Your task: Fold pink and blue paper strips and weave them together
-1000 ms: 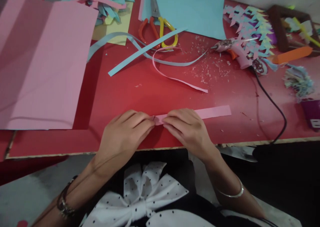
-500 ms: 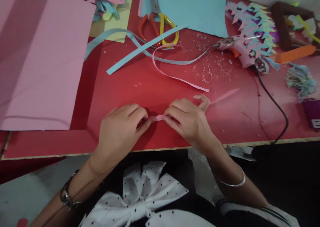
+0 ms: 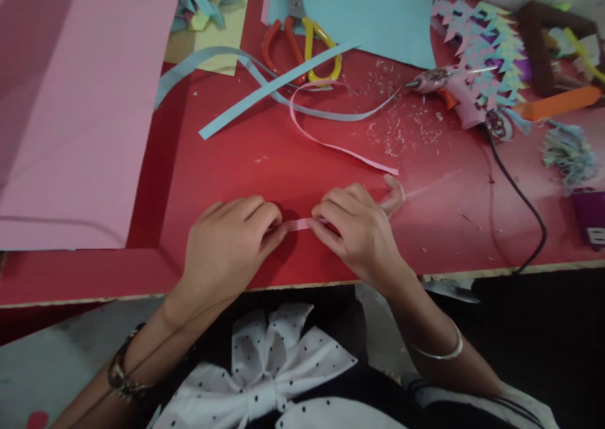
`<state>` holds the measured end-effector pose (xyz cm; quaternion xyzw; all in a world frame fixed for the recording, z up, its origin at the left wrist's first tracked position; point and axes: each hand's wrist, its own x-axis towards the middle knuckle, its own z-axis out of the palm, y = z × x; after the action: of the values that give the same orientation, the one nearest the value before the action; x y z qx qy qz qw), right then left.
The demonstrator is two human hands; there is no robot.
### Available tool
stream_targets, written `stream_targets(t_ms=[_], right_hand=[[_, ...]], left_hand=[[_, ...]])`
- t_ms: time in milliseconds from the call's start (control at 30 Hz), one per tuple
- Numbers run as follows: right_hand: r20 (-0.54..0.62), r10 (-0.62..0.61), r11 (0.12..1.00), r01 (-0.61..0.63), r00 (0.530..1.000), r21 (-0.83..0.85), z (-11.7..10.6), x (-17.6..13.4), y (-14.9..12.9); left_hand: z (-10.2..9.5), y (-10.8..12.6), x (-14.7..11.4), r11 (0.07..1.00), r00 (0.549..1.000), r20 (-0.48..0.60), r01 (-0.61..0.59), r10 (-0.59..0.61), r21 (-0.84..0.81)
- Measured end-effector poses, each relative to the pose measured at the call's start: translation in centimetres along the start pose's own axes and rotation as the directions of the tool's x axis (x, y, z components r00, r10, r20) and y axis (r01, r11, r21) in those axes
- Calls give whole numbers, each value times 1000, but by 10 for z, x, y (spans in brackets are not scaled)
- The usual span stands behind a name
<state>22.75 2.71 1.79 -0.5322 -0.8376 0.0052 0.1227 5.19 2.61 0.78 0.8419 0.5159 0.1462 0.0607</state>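
Observation:
A narrow pink paper strip (image 3: pixel 299 225) stretches between my two hands just above the red table's front part. My left hand (image 3: pixel 231 240) pinches it between thumb and fingertips. My right hand (image 3: pixel 357 230) pinches it a short way to the right, its little finger sticking out. The strip's free end runs out beyond my right hand. Part of the strip is hidden under my fingers. Farther back, a second, curled pink paper strip (image 3: pixel 331 144) lies near a straight blue paper strip (image 3: pixel 278 92) and a long, looping blue strip (image 3: pixel 340 116).
Scissors (image 3: pixel 302 45) with red and yellow handles lie at the back by a blue sheet (image 3: pixel 373 13). A pink glue gun (image 3: pixel 454 92) with a black cord (image 3: pixel 524 196) is at right, beside folded paper chains (image 3: pixel 491 51). Large pink paper (image 3: pixel 85 126) covers the left.
Slightly more of the pink strip shows between my fingertips. My right little finger and the strip's trailing end have shifted a little to the right. Both hands keep their pinch.

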Motion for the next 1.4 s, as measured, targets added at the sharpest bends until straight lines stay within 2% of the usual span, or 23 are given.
stream_targets(t_ms=[433,833,933,1067,1167,1267,1400], right_hand=[[-49,47,999,-46,998,16,-1,-4,5],[-91,133,990,-136,987,-24,-6,-18,24],[-98,116,992,-119,988,-35,-7,-18,25],[-142,86,995,-93,986,-45,-8,-19,19],[-170,11,1000,-12,985,-7,-5,-20,9],[-145,-76,995,84,987,49,0,-20,-2],[-123,-74,991,86,990,98,6,-18,-10]], left_hand=[[-8,-15,-17,999,1000,-9,24,-24,-43],[-14,-29,-31,983,992,45,126,-121,-131],[-14,-31,-33,986,996,42,88,-83,-142],[-12,-29,-34,991,998,-17,-64,62,-117],[-11,-24,-32,993,993,-34,-111,109,-49],[-10,-16,-28,992,991,-31,-127,127,-7],[-6,-6,-22,995,997,-47,-67,64,-69]])
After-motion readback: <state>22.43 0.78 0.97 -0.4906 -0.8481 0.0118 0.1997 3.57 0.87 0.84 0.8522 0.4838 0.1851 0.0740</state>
